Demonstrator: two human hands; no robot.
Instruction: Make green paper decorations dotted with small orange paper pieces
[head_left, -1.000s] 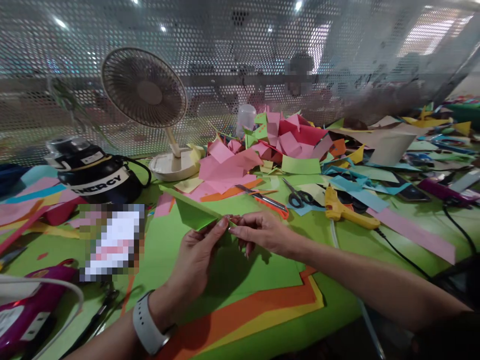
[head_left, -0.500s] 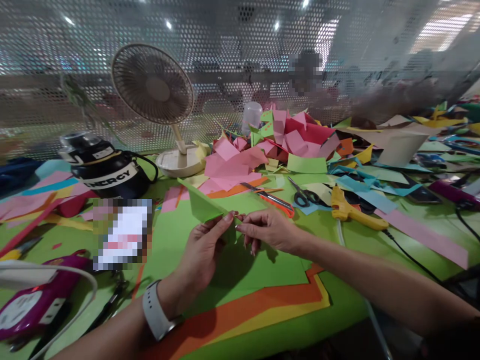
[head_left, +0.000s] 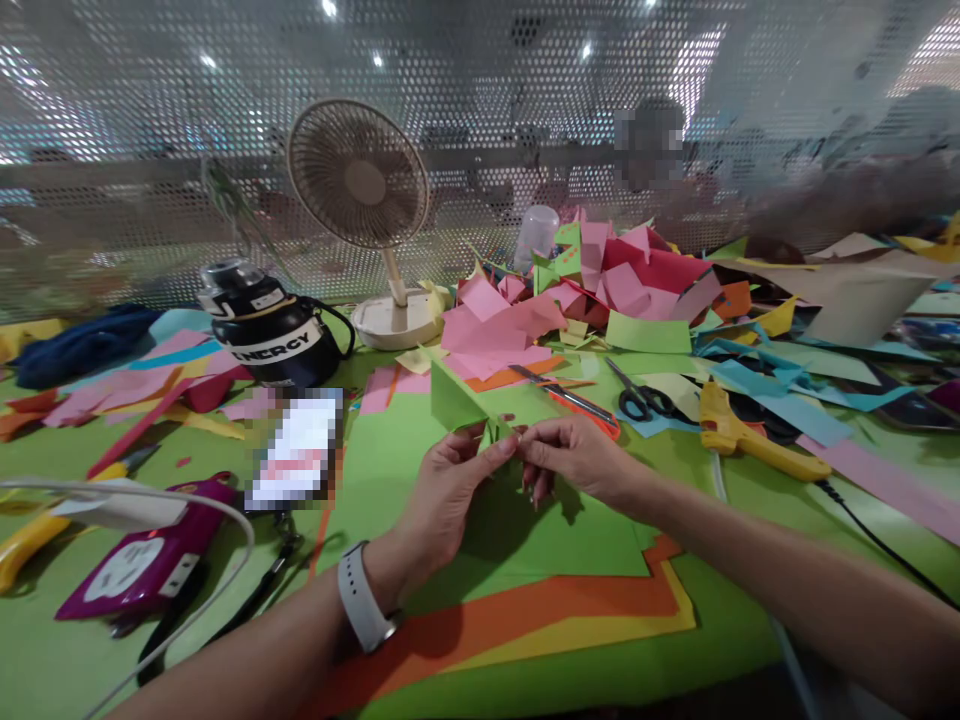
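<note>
A folded green paper piece (head_left: 459, 398) is held up over green sheets (head_left: 585, 540) at the middle of the table. My left hand (head_left: 450, 490), a white watch on its wrist, pinches the folded piece between thumb and fingers. Touching the right edge of that piece, my right hand (head_left: 574, 455) has its thumb and index finger pressed together near the left thumb tip; what lies between them is too small to make out. Orange and yellow paper (head_left: 592, 605) shows below the green sheets.
An orange cutter (head_left: 577, 402), black scissors (head_left: 637, 400) and a yellow glue gun (head_left: 750, 435) lie beyond my right hand. A fan (head_left: 394, 320), black bottle (head_left: 277, 345) and paper scraps (head_left: 495, 315) stand behind. A purple device (head_left: 150, 550) and white cable (head_left: 240, 520) are left.
The view has turned left, so everything sits further right. The green piece has tilted, and its folded layers show more between my hands, which stay close together.
</note>
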